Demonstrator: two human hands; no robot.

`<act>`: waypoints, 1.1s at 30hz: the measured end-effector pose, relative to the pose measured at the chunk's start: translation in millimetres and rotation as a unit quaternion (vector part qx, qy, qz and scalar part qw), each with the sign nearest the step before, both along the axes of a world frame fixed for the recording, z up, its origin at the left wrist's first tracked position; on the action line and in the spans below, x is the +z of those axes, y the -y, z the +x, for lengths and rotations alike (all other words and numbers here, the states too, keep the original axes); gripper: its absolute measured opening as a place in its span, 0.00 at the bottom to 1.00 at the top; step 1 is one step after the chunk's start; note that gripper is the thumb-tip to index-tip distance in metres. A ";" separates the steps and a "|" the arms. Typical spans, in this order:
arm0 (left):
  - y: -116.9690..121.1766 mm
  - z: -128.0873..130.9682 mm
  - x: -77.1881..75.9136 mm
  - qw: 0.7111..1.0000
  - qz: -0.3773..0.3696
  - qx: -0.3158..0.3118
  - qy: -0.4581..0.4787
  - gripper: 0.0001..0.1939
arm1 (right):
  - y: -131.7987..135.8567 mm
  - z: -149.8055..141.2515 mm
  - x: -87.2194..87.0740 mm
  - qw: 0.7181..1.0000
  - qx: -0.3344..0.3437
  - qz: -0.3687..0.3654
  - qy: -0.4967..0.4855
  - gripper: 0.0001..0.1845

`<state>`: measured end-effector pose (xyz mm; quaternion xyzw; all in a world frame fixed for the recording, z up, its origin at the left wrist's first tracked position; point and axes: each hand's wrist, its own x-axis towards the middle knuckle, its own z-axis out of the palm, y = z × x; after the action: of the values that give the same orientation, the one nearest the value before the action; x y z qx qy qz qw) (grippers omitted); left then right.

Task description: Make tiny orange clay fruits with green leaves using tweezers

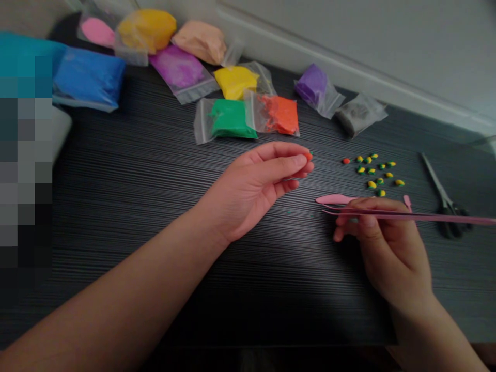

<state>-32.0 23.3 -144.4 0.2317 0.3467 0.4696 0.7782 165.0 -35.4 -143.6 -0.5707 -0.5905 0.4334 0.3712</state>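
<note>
My left hand (pixel 256 181) pinches a tiny orange clay piece (pixel 308 156) between thumb and forefinger; a speck of green shows at its top. To the right, my right hand (pixel 391 248) is closed around pink tweezers (pixel 442 217), their two tips slightly apart and pointing left toward the left hand. The tips touch nothing. Just behind them a pink modelling tool (pixel 335 199) lies on the table, partly hidden by the right hand. Several small yellow-and-green clay pieces (pixel 371 184) lie beyond that hand, with one orange-red clay piece (pixel 346 161) at their left.
Bagged clay lines the back of the dark table (pixel 155 170): green (pixel 232 119), orange (pixel 284 114), yellow (pixel 236 81), violet (pixel 311 85), grey (pixel 354 116) and blue (pixel 89 77), among others. Scissors (pixel 439 181) lie at the right. A white wall edge (pixel 310 51) runs behind.
</note>
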 end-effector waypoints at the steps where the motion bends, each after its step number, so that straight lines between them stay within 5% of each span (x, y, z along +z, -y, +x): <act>1: 0.0 0.0 0.0 1.000 0.001 -0.001 0.000 0.06 | -1.6 1.6 0.1 1.000 0.018 0.013 0.019 0.07; 5: -0.3 -0.2 0.2 1.000 -0.003 -0.001 -0.006 0.06 | -9.2 8.4 -1.6 0.989 0.099 0.067 0.083 0.08; 17: -1.4 -0.1 0.6 0.999 -0.029 0.010 -0.013 0.05 | -10.8 9.7 -2.6 0.945 0.201 0.195 0.167 0.14; 33: -1.0 0.0 2.6 0.999 -0.045 0.016 -0.013 0.05 | -10.9 4.6 -0.6 0.932 0.222 0.217 0.189 0.14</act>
<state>-32.0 24.3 -141.9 0.1972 0.3816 0.4626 0.7755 169.6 -24.6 -144.2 -0.4023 -0.8406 0.2506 0.2622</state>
